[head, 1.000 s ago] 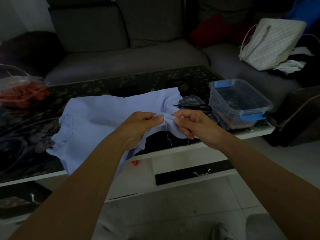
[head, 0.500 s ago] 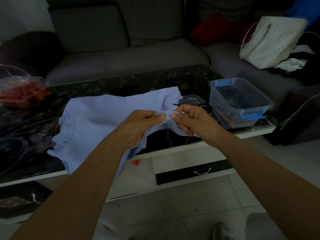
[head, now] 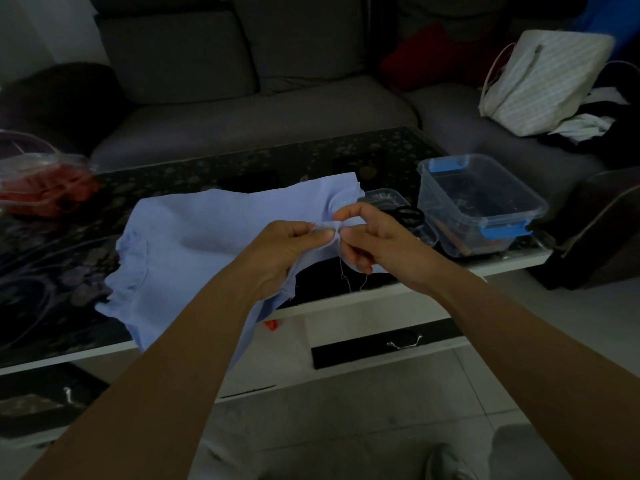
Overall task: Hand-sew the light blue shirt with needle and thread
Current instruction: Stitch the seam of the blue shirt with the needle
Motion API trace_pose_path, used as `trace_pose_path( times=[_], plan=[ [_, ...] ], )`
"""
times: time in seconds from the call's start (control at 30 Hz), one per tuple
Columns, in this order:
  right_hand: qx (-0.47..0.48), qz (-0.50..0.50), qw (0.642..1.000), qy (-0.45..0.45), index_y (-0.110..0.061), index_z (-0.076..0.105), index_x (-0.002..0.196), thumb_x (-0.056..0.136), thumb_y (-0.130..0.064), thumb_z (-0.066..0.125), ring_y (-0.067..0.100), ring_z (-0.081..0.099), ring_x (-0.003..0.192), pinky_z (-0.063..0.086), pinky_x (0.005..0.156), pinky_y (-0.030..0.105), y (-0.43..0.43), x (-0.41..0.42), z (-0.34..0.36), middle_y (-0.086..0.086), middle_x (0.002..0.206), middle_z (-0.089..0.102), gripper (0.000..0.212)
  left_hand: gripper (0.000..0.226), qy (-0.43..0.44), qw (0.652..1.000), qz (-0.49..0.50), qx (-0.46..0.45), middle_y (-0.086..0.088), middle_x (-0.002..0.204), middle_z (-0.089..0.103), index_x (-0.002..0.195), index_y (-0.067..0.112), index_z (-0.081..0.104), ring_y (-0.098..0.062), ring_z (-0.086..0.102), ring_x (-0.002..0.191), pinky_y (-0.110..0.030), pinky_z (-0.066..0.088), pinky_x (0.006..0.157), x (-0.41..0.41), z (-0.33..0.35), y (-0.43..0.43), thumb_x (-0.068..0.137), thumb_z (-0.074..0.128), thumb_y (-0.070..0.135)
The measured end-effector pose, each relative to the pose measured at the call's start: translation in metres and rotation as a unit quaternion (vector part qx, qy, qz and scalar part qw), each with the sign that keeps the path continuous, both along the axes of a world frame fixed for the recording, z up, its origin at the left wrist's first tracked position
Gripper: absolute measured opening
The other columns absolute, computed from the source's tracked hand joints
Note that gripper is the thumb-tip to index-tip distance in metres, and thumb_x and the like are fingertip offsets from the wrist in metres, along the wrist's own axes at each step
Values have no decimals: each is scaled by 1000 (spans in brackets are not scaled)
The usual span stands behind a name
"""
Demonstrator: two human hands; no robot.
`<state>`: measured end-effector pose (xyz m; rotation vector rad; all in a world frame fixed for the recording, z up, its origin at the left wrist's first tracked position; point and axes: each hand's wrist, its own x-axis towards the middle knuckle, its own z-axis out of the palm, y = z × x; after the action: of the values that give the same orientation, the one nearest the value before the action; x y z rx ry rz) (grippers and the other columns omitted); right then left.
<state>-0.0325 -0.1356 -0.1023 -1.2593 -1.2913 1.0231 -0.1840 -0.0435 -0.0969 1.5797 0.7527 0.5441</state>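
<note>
While the left hand (head: 284, 251) pinches a fold of the shirt (head: 207, 244) between thumb and curled fingers, the right hand (head: 374, 240) pinches the same fold just beside it. The needle is too small to make out. Thread (head: 341, 268) hangs in a loop below the grip. The rest of the shirt spreads left of the grip over the table (head: 207, 168). Scissors (head: 410, 216) and a clear box (head: 450, 223) lie to its right.

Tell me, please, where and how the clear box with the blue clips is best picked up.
Probably by its two short ends, fingers hooked under the rim at the blue clips, coming down from above. The clear box stands upright and lidless on the table, and its long walls look smooth and tapered, so side grips might slip.
</note>
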Motion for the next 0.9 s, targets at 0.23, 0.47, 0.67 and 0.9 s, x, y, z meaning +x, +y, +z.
trace_pose_path(
  times=[0.23, 0.47, 0.67, 0.9],
  plan=[
    [77, -90, 986, -114, -12, 51, 112, 96, -5, 53, 6, 58, 73, 45, 70, 15, 6, 0, -6, 8, 86, 62, 17, 9, -22, 999, 28, -1, -4, 80, 71, 82, 13, 71, -17, 65, 83, -25, 52, 79, 2, -2, 2, 85, 68, 21],
    [228, -146, 929, -252, -9, 68, 87, 85, -12, 67, 13, 56, 79, 43, 74, 18, 11, 3, -9, 5, 86, 63, 4, 10, 50, 996, 42, 55, 3, 81, 69, 80, 24, 70, -14, 62, 87, -20, 48, 78, 6, 1, -2, 88, 64, 22],
    [287, -141, 909, -267, -4, 68, 86, 89, -17, 60, 14, 52, 91, 40, 86, 17, 13, -8, -7, 12, 92, 58, 16, 12, 71, 993, 46, 78, 16, 64, 62, 83, 21, 68, 1, 56, 65, -1, 39, 58, 7, -2, -1, 80, 70, 33],
    [82, 97, 991, 40, -5, 57, 92, 96, -2, 50, 17, 68, 82, 53, 88, 31, -6, -16, 15, 6, 81, 70, 9, 23, 43, 993, 110, 17, -9, 76, 67, 73, 8, 68, -20, 57, 78, -21, 45, 67, 5, 0, -1, 92, 56, 10]
  ],
)
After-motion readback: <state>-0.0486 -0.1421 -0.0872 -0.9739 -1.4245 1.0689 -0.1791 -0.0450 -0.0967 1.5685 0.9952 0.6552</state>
